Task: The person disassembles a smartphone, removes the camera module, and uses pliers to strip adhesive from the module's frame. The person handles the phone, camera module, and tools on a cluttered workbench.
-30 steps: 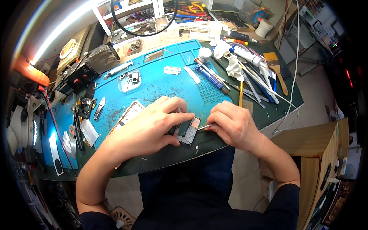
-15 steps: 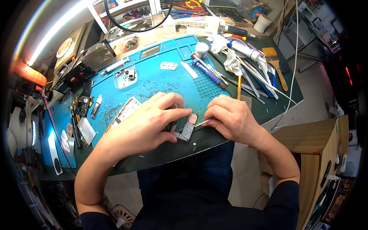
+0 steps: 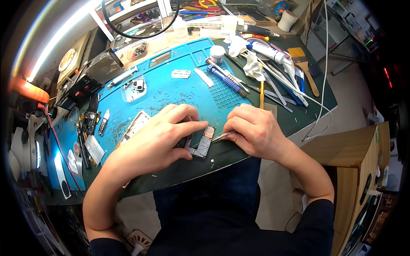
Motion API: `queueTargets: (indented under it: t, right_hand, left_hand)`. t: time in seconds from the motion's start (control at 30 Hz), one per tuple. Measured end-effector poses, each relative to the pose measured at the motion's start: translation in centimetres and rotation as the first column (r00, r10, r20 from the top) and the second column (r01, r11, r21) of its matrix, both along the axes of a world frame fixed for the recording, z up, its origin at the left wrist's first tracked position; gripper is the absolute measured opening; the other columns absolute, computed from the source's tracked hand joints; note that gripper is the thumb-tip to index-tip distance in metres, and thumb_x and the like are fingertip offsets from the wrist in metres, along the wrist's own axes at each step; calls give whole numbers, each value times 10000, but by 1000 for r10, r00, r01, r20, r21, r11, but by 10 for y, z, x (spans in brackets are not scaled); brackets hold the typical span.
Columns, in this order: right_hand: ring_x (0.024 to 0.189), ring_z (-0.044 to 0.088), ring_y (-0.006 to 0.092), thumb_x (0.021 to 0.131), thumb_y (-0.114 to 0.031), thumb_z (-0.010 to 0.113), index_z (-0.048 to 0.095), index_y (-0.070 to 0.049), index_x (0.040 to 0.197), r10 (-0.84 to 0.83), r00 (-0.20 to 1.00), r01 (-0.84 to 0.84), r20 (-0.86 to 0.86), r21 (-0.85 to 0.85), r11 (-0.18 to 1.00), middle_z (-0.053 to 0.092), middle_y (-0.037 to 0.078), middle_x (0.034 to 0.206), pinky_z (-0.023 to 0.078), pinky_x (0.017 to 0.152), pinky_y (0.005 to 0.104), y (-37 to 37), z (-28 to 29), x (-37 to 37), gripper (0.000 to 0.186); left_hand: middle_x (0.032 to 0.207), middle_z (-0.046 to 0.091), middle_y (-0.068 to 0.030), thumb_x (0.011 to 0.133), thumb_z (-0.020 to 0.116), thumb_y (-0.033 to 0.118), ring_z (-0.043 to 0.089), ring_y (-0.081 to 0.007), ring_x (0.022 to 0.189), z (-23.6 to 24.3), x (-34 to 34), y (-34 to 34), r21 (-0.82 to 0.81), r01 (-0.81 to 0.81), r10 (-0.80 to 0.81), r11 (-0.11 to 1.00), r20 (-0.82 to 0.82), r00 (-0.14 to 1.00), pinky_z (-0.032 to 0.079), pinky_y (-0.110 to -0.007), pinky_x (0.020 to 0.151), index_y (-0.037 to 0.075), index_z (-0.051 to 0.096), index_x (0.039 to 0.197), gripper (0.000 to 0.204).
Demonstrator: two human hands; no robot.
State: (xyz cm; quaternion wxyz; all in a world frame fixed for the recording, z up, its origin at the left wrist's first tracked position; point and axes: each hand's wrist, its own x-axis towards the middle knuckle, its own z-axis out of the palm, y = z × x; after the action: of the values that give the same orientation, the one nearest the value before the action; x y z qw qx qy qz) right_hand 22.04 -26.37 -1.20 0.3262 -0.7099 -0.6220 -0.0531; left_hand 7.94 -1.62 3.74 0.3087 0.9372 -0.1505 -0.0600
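Our left hand [image 3: 168,133] grips the small circuit board [image 3: 205,144] between thumb and fingers near the worktop's [image 3: 228,154] front edge, likely steadying it; our right hand [image 3: 256,131] pinches a slim metal tool [image 3: 223,135] near its tip, presumably for control.

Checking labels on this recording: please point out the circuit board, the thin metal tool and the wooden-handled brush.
Circuit board [image 3: 204,146], head view: on its grey section.
Thin metal tool [image 3: 223,136], head view: on its exposed shaft.
Wooden-handled brush [image 3: 305,71], head view: on its handle.
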Motion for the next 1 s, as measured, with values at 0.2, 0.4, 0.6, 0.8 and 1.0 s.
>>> queueTargets:
  t: [0.2,0.4,0.6,0.8,1.0]
  right_hand:
    - [789,671,266,770,-85,868,667,-75,896,-1,1000,2,-17,25,1000,665,50,897,538,641,383,2,-1,0,238]
    - [796,675,267,773,-84,863,671,-78,899,-7,1000,7,-22,14,1000,665,48,892,540,645,383,2,-1,0,230]
    - [806,678,267,767,-84,865,675,-82,903,10,1000,-10,-22,20,1000,668,46,893,545,654,386,1,-2,1,234]
    - [811,677,269,788,-102,870,671,-80,908,23,999,-22,-37,19,1000,672,46,901,544,657,387,3,-3,3,233]
    - [819,672,275,804,-117,871,655,-72,918,41,998,-41,-48,-1,999,662,49,909,538,659,396,4,-2,5,248]
  left_hand:
    - [1351,610,-122,697,928,89,579,-350,1290,2,0,-1,9,-8,8,1000,-9,1000,478,-451,1114,65,697,1408,749]
    - [1354,609,-124,694,926,84,578,-351,1293,3,0,-2,9,-10,10,1000,-21,1000,478,-453,1114,62,695,1408,751]
    - [1357,609,-123,688,928,84,578,-350,1293,5,1,-3,13,-13,14,1000,-28,1000,483,-456,1109,60,698,1402,751]
    - [1353,612,-119,685,931,87,583,-349,1290,5,1,-4,20,-17,18,1000,-15,1000,489,-454,1103,62,703,1392,743]
    - [1343,618,-119,683,933,91,591,-348,1281,6,1,-4,29,-18,18,999,-18,1000,496,-454,1094,61,705,1388,741]
